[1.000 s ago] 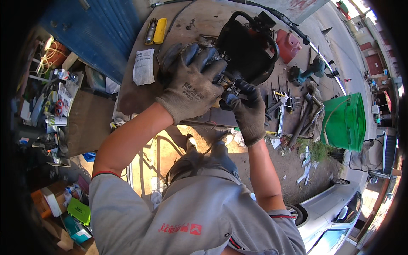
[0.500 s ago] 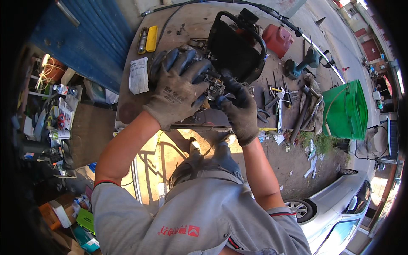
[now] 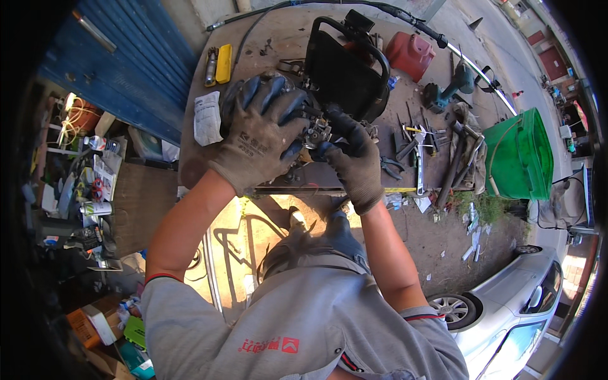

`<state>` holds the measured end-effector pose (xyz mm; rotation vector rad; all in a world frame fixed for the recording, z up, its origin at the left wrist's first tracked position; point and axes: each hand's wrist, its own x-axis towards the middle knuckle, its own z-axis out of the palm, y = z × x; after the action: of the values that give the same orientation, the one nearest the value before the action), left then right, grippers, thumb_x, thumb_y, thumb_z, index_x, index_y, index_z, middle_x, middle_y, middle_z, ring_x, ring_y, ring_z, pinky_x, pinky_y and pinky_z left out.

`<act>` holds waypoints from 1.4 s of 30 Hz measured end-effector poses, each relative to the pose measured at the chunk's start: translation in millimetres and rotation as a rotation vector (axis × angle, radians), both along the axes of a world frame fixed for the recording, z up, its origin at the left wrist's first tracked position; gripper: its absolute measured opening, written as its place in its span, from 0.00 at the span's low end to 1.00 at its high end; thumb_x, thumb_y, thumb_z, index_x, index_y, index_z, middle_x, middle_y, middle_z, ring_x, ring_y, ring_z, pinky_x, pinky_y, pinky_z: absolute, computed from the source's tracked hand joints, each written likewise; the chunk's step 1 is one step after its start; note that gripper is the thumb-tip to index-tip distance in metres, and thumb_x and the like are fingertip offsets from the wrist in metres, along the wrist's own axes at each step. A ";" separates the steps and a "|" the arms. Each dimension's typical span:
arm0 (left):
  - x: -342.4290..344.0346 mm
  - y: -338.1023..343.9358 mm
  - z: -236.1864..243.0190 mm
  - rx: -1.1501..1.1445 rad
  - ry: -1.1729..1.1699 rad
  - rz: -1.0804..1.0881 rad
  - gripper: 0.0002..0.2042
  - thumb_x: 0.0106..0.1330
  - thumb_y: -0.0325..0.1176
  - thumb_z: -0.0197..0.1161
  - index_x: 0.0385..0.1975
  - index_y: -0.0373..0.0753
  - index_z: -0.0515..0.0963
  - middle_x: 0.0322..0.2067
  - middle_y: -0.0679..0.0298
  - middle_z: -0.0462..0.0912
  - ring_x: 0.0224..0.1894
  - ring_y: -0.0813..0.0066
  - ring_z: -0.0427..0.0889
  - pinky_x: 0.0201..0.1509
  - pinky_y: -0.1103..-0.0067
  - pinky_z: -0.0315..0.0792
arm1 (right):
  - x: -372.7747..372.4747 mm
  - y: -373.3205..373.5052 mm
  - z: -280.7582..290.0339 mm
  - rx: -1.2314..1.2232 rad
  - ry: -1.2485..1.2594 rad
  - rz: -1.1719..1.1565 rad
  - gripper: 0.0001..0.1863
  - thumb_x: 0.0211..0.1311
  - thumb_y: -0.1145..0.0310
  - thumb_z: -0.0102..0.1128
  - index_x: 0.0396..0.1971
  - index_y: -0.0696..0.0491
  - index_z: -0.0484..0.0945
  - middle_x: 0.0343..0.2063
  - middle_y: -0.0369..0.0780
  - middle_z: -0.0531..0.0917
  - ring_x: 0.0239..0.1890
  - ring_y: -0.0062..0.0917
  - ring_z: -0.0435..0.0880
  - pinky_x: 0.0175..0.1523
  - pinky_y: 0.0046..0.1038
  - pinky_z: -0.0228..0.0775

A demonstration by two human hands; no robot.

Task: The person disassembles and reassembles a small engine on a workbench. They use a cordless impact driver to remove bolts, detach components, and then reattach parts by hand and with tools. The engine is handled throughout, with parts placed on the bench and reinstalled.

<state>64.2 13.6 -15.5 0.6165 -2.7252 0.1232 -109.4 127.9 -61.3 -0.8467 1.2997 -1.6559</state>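
My gloved left hand (image 3: 259, 133) has its fingers curled over a dark metal assembly on the workbench, largely hidden beneath it. Between both hands is a small silver-and-dark metal part (image 3: 316, 134), resembling a carburetor. My gloved right hand (image 3: 353, 158) grips this part from the right, thumb at its lower side and fingers curled above it. Just behind sits a black tubular-handled housing (image 3: 339, 79). A pale paper packet (image 3: 206, 119) lies left of my left hand, and pliers (image 3: 391, 170) lie right of my right hand.
Around the bench (image 3: 253, 38) are a red jug (image 3: 408, 54), cordless drill (image 3: 440, 94), scattered hand tools (image 3: 418, 142), yellow case (image 3: 223, 63) and green bucket (image 3: 516, 155). A blue door (image 3: 120, 69) and cluttered shelves are left; a silver car (image 3: 500, 301) is lower right.
The view has shifted slightly. My hands have moved a little left relative to the frame, and the small metal part shows more clearly between them than a second ago.
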 end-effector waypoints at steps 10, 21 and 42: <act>1.9 0.6 2.7 0.022 -0.010 0.004 0.22 0.54 0.48 0.73 0.49 0.51 0.85 0.69 0.56 0.65 0.74 0.44 0.53 0.77 0.42 0.41 | 0.1 1.2 0.9 0.046 -0.079 0.038 0.34 0.60 0.83 0.65 0.67 0.60 0.68 0.54 0.37 0.80 0.41 0.13 0.79 0.43 0.17 0.75; -2.0 0.2 5.0 0.049 0.005 0.007 0.23 0.52 0.46 0.74 0.50 0.49 0.84 0.68 0.56 0.67 0.74 0.44 0.55 0.77 0.45 0.42 | -6.5 -2.4 4.1 0.061 -0.029 0.048 0.33 0.60 0.83 0.66 0.67 0.61 0.68 0.56 0.38 0.79 0.43 0.13 0.79 0.46 0.17 0.75; -9.5 4.5 12.9 0.038 -0.021 0.007 0.30 0.56 0.46 0.72 0.59 0.44 0.74 0.65 0.57 0.68 0.74 0.48 0.56 0.78 0.48 0.45 | -6.6 -8.5 -5.7 0.014 0.151 0.043 0.33 0.58 0.77 0.69 0.65 0.61 0.70 0.51 0.41 0.84 0.45 0.17 0.82 0.50 0.22 0.77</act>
<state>54.7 18.1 -2.6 0.6389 -2.7514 0.0795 -116.0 119.5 -67.0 -0.9999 1.3839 -1.5729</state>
